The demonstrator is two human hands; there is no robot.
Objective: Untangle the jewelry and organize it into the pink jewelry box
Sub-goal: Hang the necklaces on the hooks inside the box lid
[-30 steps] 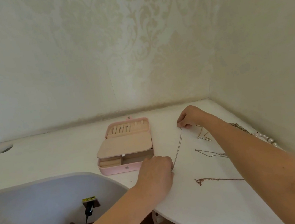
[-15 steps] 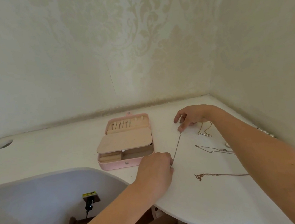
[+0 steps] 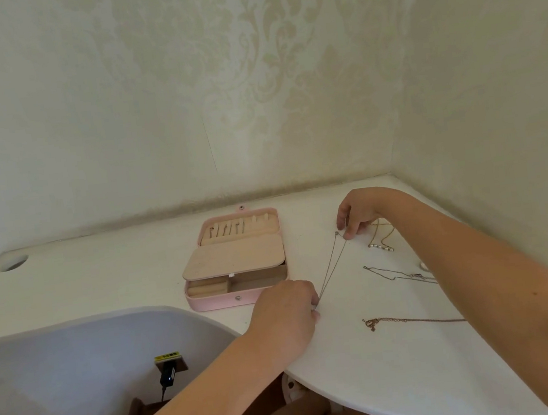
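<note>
**A:** Nearest the table edge, a rose-gold link chain with a clasp (image 3: 414,320) lies stretched out on the white rounded tabletop (image 3: 390,382), with no hand on it. Where is the piece being worked?

**B:** Just beyond it. The person's left hand (image 3: 289,312) pinches the near end of a thin silver chain necklace (image 3: 331,265), fingers curled in on it. Its two strands run taut, spreading slightly, to the right hand (image 3: 359,210), which nips the far end between thumb and fingertip.

**A:** How would it handle?

**B:** Probably featherlight and limp, and easily kinked or snagged. It is best held at the ends, not mid-strand. The open pink jewelry box (image 3: 235,267) sits just left of it.
</note>
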